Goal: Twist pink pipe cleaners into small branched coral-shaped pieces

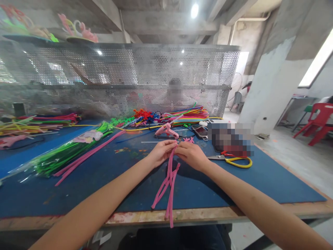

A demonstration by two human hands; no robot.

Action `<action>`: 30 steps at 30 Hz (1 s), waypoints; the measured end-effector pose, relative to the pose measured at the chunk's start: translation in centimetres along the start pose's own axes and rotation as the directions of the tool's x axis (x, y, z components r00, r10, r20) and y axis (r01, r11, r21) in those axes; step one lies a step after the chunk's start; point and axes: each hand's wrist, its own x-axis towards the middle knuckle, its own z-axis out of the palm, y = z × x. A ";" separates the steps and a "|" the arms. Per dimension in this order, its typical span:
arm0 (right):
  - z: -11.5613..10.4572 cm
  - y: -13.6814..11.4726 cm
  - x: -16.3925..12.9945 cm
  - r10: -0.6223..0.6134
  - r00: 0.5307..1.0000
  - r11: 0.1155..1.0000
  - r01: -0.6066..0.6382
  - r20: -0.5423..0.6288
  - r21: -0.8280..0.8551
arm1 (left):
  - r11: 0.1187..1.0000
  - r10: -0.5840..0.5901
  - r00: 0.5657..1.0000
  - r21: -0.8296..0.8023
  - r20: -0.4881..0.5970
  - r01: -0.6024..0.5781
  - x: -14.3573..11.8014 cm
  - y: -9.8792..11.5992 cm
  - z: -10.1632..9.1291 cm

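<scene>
Both hands meet over the blue table mat [125,187], pinching the top ends of several pink pipe cleaners [169,184]. My left hand [164,152] is closed on them from the left, and my right hand [191,154] is closed from the right, its fingers curled and partly hidden. The strands hang toward me, some bent or folded back, and the longest reaches past the table's front edge. Just beyond my fingers lies a pink glue gun [166,131]. A small pink pipe-cleaner piece [189,140] rests behind my right hand.
Yellow-handled scissors [238,162] lie right of my right hand. Bagged green pipe cleaners [70,152] and loose pink ones [91,156] are on the left. Colourful bundles [184,114] sit at the back before a perforated metal screen [117,69]. A phone [200,131] lies behind the scissors.
</scene>
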 end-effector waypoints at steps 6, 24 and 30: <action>0.5 -0.3 0.0 0.083 0.996 0.996 -0.083 0.014 0.034 | 1.000 -0.008 1.000 -0.006 0.000 0.008 0.3 -0.5 -0.2; -0.3 2.4 0.0 0.435 0.862 0.888 -0.362 -0.261 0.284 | 0.361 0.026 0.884 0.820 0.468 -0.444 -0.7 1.2 -0.7; -0.1 3.9 -0.1 0.728 0.642 0.634 -0.496 -0.241 0.593 | -0.197 -0.060 0.677 0.656 0.734 -0.729 -1.0 1.4 -0.6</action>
